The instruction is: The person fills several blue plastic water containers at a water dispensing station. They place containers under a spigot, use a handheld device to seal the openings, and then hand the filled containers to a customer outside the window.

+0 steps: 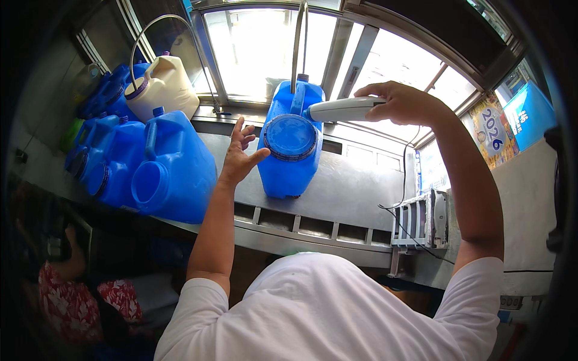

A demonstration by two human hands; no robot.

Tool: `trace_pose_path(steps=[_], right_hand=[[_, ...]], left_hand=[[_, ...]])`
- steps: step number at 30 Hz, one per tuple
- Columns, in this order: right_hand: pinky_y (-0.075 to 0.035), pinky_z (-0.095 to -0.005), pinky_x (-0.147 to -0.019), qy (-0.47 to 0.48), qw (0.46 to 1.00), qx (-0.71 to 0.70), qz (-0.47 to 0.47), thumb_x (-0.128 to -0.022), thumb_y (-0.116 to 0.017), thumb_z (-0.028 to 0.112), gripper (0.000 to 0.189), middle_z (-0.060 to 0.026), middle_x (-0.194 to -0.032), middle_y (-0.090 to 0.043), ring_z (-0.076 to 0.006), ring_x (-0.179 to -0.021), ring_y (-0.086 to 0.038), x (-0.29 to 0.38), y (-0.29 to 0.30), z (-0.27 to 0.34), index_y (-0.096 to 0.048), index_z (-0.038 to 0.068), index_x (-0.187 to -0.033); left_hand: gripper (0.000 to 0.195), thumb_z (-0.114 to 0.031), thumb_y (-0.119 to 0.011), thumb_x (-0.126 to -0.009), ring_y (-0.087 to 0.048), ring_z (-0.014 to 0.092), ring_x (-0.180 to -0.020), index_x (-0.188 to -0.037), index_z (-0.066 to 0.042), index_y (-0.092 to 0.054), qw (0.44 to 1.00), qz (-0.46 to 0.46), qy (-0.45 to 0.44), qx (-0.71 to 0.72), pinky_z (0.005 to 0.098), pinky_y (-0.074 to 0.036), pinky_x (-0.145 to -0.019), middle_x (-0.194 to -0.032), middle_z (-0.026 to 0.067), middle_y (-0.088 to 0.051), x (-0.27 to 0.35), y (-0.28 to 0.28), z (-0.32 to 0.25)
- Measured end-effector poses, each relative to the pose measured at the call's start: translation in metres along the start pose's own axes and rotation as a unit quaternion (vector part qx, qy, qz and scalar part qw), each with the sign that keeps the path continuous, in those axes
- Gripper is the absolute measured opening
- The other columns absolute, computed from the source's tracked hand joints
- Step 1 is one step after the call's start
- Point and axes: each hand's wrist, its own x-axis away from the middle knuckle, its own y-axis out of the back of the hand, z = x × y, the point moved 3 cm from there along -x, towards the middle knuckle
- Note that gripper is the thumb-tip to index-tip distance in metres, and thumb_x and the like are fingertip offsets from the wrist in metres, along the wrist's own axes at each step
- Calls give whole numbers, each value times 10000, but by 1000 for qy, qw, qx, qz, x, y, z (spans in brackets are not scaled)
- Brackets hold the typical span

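A blue plastic water jug (289, 180) stands on the steel counter before me, its large round blue cap (290, 136) on. My right hand (397, 104) grips a white hand-held electric tool (343, 109), likely a heat gun, whose bluish nozzle end is at the jug beside the cap and handle. Fingers spread and empty, my left hand (243, 155) is just left of the jug, its thumb near the cap's rim. Whether the thumb touches the rim, I cannot tell. A metal filling pipe (295, 49) comes down behind the jug's handle.
More blue jugs (189, 171) crowd the counter's left; the nearest has an uncapped round mouth. Behind them a cream jug (180, 90) has a curved metal pipe (169, 17) in its mouth. A black cord (403, 180) hangs at right near a metal rack (415, 221). Another person (67, 298) is at lower left.
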Motion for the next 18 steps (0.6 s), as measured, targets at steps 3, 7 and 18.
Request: trace_pose_path(steps=[3, 7, 18], right_hand=[[-478, -266, -551, 21, 999, 36, 8, -767, -707, 252, 580, -137, -1008, -677, -148, -674, -582, -22, 0, 18, -596, 137, -1325], [-531, -310, -700, 59, 996, 61, 34, -788, -701, 252, 573, -151, -1157, -665, -232, -891, -644, -31, -7, 51, -587, 171, -1344], [-401, -229, -460, -9, 986, -164, -30, -912, -574, 256, 581, -66, -823, -562, -69, -540, -446, 29, -9, -89, -436, 67, -1444]], left_hand=[[1330, -637, -851, -571, -457, 369, -1295, -1548, -159, -85, 999, 2, -31, -23, 480, -379, -1092, -1442, 240, -406, 11, -11, -13], [1333, -546, -888, -579, -416, 377, -1334, -1553, -168, -60, 998, -5, -38, -49, 499, -319, -1118, -1477, 249, -359, 18, -17, -19], [1322, -642, -867, -505, -486, 354, -1285, -1522, -112, -210, 992, -8, -55, -110, 430, -449, -1050, -1421, 233, -419, 8, -42, -18]])
